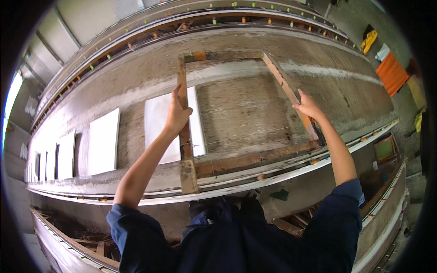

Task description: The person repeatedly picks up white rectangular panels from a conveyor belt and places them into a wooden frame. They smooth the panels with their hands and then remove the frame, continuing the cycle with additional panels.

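Note:
A large rectangular wooden frame [255,155], worn and stained, is held over a long table. My left hand [176,116] is closed round its left bar, the index finger pointing along the wood. On the opposite side my right hand [307,105] grips the right bar, where a dark strip shows at the edge. Through the frame's opening the brown table surface can be seen, and a thin thread crosses near its lower bar. Partly beneath the left bar lies a white rectangular sheet [159,123]. Whether the frame touches the table, I cannot tell.
More white sheets [104,142] lie in a row toward the left along the long table [327,91]. A pale rail [236,187] with small blocks runs along the near edge. Other long tables stand beyond and behind me. Orange cloth [392,73] hangs at the far right.

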The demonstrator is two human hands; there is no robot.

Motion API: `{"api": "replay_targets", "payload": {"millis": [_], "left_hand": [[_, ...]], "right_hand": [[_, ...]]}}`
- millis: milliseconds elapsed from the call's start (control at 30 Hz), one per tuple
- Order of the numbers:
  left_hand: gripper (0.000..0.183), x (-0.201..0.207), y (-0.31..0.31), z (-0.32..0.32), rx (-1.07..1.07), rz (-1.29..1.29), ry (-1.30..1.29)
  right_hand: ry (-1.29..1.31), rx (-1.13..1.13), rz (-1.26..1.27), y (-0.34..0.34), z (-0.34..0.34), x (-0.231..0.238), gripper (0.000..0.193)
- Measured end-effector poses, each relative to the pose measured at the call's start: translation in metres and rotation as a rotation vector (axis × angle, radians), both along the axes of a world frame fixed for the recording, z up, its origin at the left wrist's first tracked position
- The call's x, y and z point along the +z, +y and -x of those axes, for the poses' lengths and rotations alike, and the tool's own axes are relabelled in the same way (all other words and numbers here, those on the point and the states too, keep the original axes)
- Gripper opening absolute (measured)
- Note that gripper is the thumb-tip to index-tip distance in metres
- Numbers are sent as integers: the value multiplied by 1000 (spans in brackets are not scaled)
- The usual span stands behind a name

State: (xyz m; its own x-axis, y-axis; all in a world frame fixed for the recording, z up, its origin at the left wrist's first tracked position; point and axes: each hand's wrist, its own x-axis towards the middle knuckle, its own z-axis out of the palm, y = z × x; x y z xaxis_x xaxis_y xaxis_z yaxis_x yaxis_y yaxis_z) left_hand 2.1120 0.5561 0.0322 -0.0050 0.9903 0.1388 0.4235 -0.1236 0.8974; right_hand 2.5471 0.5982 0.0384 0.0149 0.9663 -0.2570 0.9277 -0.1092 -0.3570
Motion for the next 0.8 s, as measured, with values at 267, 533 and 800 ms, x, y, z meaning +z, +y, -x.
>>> {"api": "replay_targets", "payload": {"millis": [267,533,800], "left_hand": [[84,-64,30,-134,31,85,15],[79,-86,31,-136,84,-60,54],[60,-87,-6,-146,101,-195,234]], "right_hand": [[-50,-81,-39,16,-116,-48,76],[-82,48,-316,33,-132,-92,68],[-107,62,-114,-3,-124,-53,63]]}}
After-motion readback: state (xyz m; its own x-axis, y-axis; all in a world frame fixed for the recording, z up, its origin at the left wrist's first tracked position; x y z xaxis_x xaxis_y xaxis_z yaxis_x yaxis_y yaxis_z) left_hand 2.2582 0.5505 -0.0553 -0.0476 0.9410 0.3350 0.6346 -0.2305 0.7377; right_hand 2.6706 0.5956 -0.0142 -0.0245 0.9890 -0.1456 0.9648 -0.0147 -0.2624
